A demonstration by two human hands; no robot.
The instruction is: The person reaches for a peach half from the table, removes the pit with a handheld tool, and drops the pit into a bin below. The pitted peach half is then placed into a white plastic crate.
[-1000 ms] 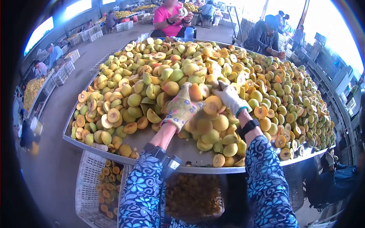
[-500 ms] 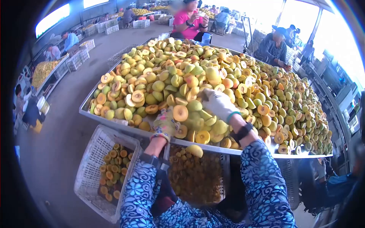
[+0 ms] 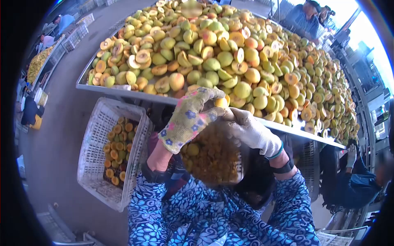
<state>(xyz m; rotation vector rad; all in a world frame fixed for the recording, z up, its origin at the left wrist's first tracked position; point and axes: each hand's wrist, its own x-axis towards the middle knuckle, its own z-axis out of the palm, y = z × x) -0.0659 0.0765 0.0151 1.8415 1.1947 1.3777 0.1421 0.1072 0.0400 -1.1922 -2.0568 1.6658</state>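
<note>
Around the fruit bench
A white mesh crate (image 3: 92,135) of orange halves (image 3: 117,153) sits lower left; halved fruit (image 3: 213,49) heaps the metal bench (image 3: 123,92); a seated person (image 3: 301,16) works upper right.

The left hand (image 3: 188,118) and right hand (image 3: 251,132) hide most of a fruit (image 3: 221,102), perhaps a peach; the bin (image 3: 213,164) below is blurred.

I saw a long metal table (image 3: 143,96) heaped with yellow and green fruit (image 3: 213,65), much of it halved and lying cut face up. The heap ran from the near edge right to the far edge, with halves lying against the rim at the near left corner. Below, on the concrete floor (image 3: 57,123), a white plastic crate (image 3: 92,135) stood just beside the table's near edge, holding orange fruit halves (image 3: 117,153).
</note>
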